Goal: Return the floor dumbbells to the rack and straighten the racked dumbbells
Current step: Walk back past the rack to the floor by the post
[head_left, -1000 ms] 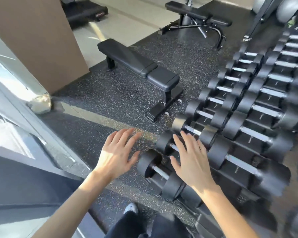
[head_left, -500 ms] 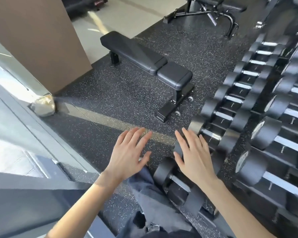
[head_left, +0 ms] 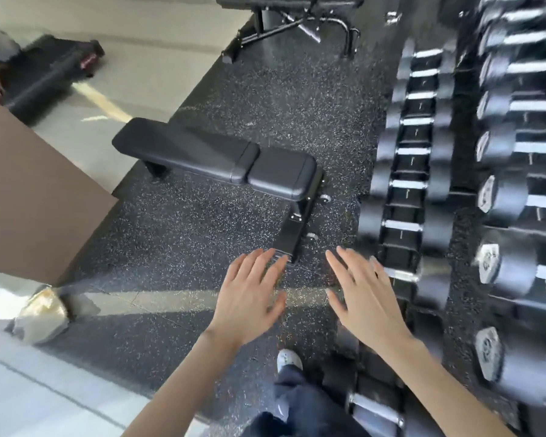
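Speckled rubber floor (head_left: 202, 234) carries a flat bench (head_left: 218, 156); the rack (head_left: 399, 257) holds rows of dumbbells (head_left: 407, 186).

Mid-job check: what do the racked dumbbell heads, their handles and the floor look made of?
The dumbbell heads look matte black, probably rubber-coated; blur leaves it open. The handles look like bare bright metal, shining silver. The floor looks like black rubber matting, flecked with pale specks.

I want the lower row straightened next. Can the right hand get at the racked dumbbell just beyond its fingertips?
Probably yes: the right hand is open and empty, and nothing shows between it and that dumbbell. Blur hides whether they touch.
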Demonstrator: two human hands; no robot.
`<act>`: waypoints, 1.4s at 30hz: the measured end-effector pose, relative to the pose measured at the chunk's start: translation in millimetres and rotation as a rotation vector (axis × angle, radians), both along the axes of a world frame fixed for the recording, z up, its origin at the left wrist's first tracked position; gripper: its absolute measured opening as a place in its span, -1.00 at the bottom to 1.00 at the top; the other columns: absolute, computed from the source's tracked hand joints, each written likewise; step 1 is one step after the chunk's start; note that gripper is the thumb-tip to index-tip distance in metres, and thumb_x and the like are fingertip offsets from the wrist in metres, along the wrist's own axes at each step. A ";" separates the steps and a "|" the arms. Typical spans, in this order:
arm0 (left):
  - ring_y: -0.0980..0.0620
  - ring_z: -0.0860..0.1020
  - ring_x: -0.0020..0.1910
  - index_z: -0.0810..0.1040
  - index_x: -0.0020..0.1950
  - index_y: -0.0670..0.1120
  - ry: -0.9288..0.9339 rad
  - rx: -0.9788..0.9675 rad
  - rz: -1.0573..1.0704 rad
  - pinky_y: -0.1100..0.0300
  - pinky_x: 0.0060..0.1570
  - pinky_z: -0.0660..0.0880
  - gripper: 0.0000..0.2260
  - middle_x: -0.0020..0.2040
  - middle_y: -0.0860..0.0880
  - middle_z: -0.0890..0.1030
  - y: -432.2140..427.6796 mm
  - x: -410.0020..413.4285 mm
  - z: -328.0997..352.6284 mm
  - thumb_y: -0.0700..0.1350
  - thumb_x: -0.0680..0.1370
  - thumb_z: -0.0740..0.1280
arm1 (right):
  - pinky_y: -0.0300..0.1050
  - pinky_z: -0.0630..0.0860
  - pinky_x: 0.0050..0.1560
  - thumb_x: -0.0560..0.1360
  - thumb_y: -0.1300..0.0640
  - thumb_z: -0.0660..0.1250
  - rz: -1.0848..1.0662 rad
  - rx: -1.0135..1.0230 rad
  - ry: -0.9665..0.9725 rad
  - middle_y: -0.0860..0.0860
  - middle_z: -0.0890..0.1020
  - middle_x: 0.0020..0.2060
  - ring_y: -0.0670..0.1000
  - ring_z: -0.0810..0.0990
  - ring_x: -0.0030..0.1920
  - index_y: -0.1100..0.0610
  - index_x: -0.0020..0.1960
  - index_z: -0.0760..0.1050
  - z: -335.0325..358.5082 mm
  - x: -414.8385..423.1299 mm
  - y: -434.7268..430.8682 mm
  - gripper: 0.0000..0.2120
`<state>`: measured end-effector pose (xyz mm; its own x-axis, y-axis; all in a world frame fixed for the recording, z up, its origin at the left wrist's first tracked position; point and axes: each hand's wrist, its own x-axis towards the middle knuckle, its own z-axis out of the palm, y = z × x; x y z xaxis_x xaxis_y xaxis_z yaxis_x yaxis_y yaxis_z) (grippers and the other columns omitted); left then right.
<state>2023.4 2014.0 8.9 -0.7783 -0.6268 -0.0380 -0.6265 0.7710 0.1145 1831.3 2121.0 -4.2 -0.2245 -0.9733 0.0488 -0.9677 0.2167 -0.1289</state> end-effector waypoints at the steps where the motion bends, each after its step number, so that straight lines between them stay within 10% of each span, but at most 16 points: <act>1: -0.13 0.43 0.31 0.38 0.40 -0.08 0.015 -0.002 -0.007 -0.09 0.31 0.35 -0.51 0.34 -0.12 0.47 -15.6 -9.1 2.2 0.13 0.55 0.10 | 0.18 0.36 0.30 0.44 -0.03 0.33 -0.009 -0.012 0.005 0.12 0.46 0.32 0.11 0.45 0.30 0.14 0.41 0.33 2.6 -4.3 -12.6 -0.41; 18: -0.12 0.46 0.28 0.43 0.39 -0.07 0.034 0.067 -0.199 0.01 0.31 0.19 -0.49 0.31 -0.09 0.50 -246.8 -118.2 -21.2 0.14 0.53 0.08 | 0.14 0.40 0.29 0.48 -0.07 0.06 -0.345 -0.053 0.017 0.09 0.46 0.32 0.09 0.47 0.29 0.07 0.41 0.28 0.6 -87.4 -175.8 -0.47; 22: -0.12 0.47 0.27 0.44 0.37 -0.06 0.103 0.046 -0.233 -0.06 0.25 0.37 -0.51 0.30 -0.09 0.51 -317.9 -159.0 -4.8 0.14 0.53 0.09 | 0.18 0.39 0.29 0.48 -0.01 0.29 -0.414 -0.141 0.022 0.12 0.45 0.33 0.11 0.45 0.30 0.11 0.40 0.33 17.8 -124.0 -235.3 -0.47; 42: -0.13 0.45 0.28 0.41 0.40 -0.07 0.080 0.010 -0.333 -0.05 0.26 0.33 -0.49 0.32 -0.09 0.48 -510.5 -381.1 -24.9 0.14 0.54 0.07 | 0.12 0.46 0.22 0.49 -0.06 0.12 -0.326 -0.128 0.007 0.09 0.49 0.27 0.09 0.50 0.23 0.09 0.37 0.37 0.4 -334.8 -425.6 -0.52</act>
